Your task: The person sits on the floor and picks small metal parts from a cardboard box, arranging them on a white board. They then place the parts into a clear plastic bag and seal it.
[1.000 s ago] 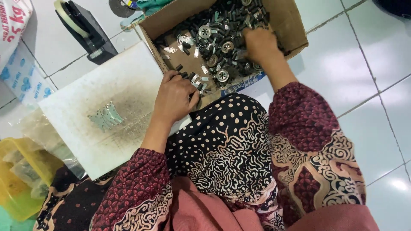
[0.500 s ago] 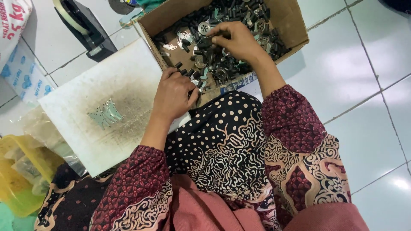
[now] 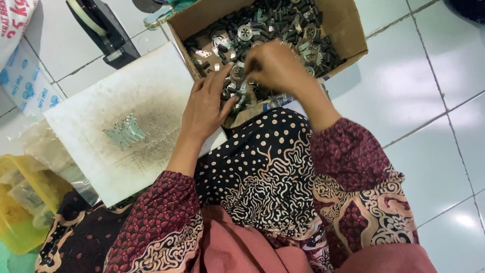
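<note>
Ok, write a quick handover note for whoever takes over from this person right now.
Left hand: open, fingers at the near edge of the cardboard box, touching the small metal parts.
Right hand: over the box, fingertips pinched among the parts; what it holds is hidden.
Done: a small row of flat metal pieces lies on the white board left of the box.
Left: the box holds many loose parts.

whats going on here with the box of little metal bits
A person sitting on a tiled floor works both hands at the near edge of a cardboard box full of small metal and dark parts. The left hand and right hand meet over the parts, fingering small silvery pieces. Beside the box lies a white board with a small cluster of flat metal pieces.
</note>
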